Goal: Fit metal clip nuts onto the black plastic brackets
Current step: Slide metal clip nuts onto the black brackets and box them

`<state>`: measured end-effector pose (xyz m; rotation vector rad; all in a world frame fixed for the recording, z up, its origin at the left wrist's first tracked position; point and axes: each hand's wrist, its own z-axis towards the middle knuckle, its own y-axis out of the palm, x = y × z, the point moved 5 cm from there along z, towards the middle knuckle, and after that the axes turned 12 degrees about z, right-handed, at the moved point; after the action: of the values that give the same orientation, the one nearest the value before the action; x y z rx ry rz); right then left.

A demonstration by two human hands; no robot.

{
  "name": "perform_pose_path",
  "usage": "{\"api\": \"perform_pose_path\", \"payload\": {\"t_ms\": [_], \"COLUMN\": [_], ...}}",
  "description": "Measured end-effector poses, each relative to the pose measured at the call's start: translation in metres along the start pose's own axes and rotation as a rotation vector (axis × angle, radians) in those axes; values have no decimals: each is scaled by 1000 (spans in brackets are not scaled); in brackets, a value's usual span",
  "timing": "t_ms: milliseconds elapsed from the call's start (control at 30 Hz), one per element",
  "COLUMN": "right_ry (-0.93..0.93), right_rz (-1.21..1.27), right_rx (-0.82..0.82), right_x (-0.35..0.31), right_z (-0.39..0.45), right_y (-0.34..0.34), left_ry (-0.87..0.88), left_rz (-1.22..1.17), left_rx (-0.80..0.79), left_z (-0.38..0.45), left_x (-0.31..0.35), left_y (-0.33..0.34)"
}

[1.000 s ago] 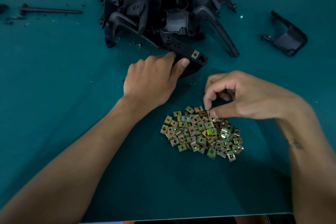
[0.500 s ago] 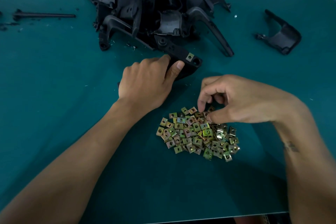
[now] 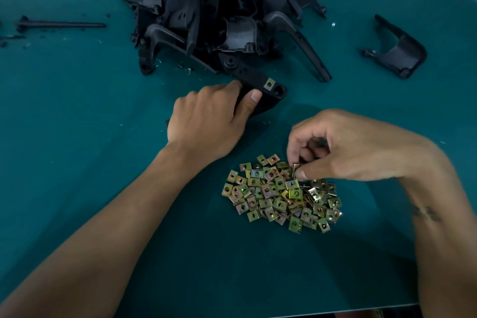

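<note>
Teal green table mat | left hand still grips black plastic bracket, one brass-coloured clip nut fitted | right hand has now pinched a clip nut from near pile of metal clip nuts | fitting comes next.

The bracket pile is cut off at the top edge; the left hand hides the held bracket's near end.

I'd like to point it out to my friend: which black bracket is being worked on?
Start at the big heap of black plastic brackets on the green table. The bracket juts from its near edge, gripped by the left hand; it alone shows a fitted metal clip nut.
</note>
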<state>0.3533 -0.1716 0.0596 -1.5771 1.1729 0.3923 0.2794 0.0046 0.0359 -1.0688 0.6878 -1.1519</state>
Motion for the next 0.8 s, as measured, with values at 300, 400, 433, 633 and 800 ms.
{"api": "perform_pose_path", "payload": {"t_ms": [300,400,433,633,800], "right_ry": [-332,-413,-440,-489,-428], "right_rz": [562,805,856,952,691], "right_rx": [214,406,491,850,841], "right_x": [5,8,9,6,-4], "right_z": [5,9,11,21,26], "right_y": [-25,-31,-32,-21,-7], "left_ry": [59,83,99,211,226], "left_rz": [14,41,36,-46,-12], "left_rx": [34,45,53,144,125], "left_z": [-3,-3,-4,-7,-5], "left_x": [4,5,5,17,19], "left_y": [-2,-3,-4,-13,-11]}}
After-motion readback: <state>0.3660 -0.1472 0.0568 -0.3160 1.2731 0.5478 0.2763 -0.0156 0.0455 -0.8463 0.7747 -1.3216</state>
